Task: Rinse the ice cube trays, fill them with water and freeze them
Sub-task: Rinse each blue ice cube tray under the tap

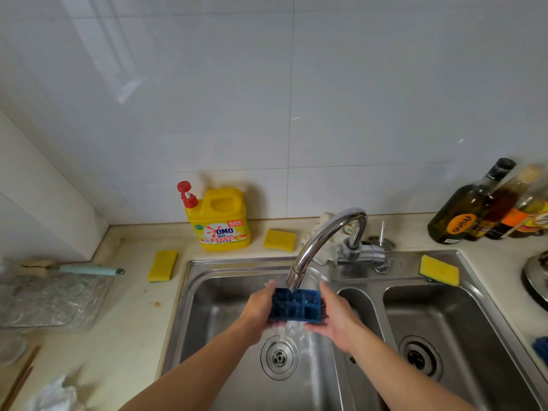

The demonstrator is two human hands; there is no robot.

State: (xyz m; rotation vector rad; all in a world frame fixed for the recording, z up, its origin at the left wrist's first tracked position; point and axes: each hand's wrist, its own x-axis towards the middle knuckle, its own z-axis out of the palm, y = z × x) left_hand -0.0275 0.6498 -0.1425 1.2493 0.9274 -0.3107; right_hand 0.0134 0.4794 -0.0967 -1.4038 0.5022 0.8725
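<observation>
A small blue ice cube tray (296, 305) with several square cells is held over the left sink basin (207, 336), right under the chrome faucet spout (314, 247). Water runs onto the tray and spills off its near edge toward the drain (278, 358). My left hand (258, 307) grips the tray's left side. My right hand (335, 318) grips its right side and cups it from below. A second blue object (541, 347) shows at the right edge of the counter; I cannot tell what it is.
A yellow detergent jug (221, 223) stands at the wall. Yellow sponges lie on the counter (163, 265), (279, 239) and on the sink rim (439, 269). Oil bottles (471, 203) stand at the back right. A clear tray (50, 298) lies on the left.
</observation>
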